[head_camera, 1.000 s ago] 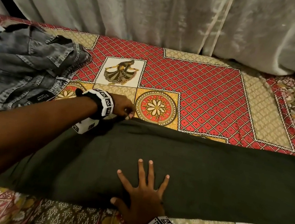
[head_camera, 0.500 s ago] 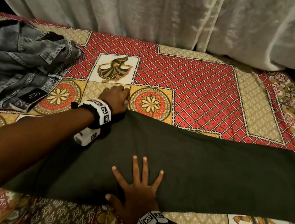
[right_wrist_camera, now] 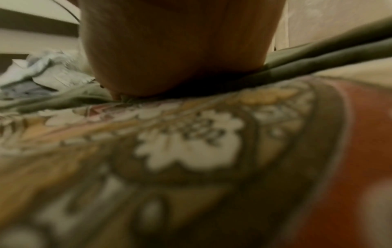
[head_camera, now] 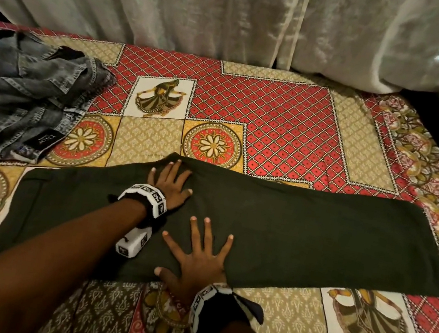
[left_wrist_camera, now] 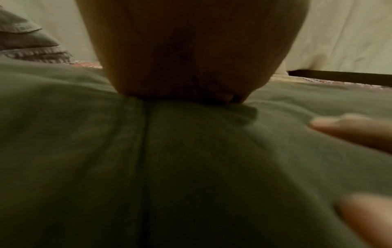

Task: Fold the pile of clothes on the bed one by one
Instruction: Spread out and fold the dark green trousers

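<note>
on the bed point(head_camera: 342, 147), across its near half, a dark green garment point(head_camera: 303, 234) is lying flat as a long folded band, running from the left side out toward the right edge, its right end cut square and sitting on the patterned bedspread point(head_camera: 287, 125). the left hand point(head_camera: 171, 184) is pressing on the garment's far edge near the left-centre, fingers straight and laid close together, palm down, gripping nothing. the right hand point(head_camera: 195, 262) is resting on the near edge of the same garment, fingers straight and fanned wide, heel of the palm sitting where cloth meets bedspread; it too is holding nothing, only pressing flat. the two hands are lying near each other but not touching, the left one farther from the body. in the left wrist view the green cloth point(left_wrist_camera: 191, 167) is filling the lower frame with a seam running down its middle, the palm heel bearing on it, and blurred fingertips of the other hand are showing at the right edge. in the right wrist view the palm is sitting on the folded green edge point(right_wrist_camera: 318, 53), layers visible, with the floral bedspread close and out of focus below. a pair of grey denim jeans point(head_camera: 15, 101) is lying crumpled at the bed's far left, well apart from the green garment, a dark label showing at the waistband. pale curtains point(head_camera: 211, 3) are hanging behind the bed.
</note>
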